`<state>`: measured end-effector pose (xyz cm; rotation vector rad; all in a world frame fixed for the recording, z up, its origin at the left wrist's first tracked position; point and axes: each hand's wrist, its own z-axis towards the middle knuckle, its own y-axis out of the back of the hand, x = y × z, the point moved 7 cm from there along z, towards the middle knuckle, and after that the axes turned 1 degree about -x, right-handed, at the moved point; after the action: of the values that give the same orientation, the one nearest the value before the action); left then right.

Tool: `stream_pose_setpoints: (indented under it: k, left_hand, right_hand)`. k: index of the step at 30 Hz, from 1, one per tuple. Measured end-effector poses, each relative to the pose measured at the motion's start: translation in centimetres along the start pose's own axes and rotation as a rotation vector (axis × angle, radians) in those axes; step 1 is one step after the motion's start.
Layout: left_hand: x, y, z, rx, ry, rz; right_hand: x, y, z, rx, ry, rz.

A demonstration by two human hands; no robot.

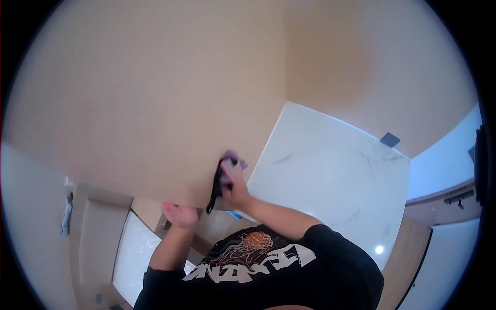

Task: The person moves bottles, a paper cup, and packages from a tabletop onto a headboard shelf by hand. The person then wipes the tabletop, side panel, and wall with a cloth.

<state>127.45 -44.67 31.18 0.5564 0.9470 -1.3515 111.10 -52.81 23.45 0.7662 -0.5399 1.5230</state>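
Observation:
My right hand is closed around a purple cloth with a black, strap-like part hanging from it. A pale grey patch shows between the fingers. This bundle is against or just in front of a large beige panel; whether it touches cannot be told. Lower on the left, my left hand is near the panel's bottom edge, apart from the bundle. Nothing shows in it, and its fingers are foreshortened and blurred.
A white marble-patterned surface lies right of my right hand. A small dark grey square is at its far edge. Another white surface shows at lower left. Dark fittings are mounted at far right.

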Motion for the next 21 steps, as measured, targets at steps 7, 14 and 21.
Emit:
stream_pose_setpoints:
  k: [7, 14, 21]
  left_hand:
    - [-1.9, -0.8, 0.1, 0.015, -0.046, 0.035]
    - [-5.5, -4.9, 1.8, 0.128, -0.065, -0.156]
    - [-4.8, -7.1, 2.9, 0.239, -0.011, -0.503]
  right_hand:
    - [-14.8, 12.4, 16.8, -0.417, -0.129, 0.099]
    - [-25.4, 18.5, 23.4, -0.662, -0.181, -0.359]
    - [-28.9, 19.6, 22.6, -0.635, -0.063, -0.139]
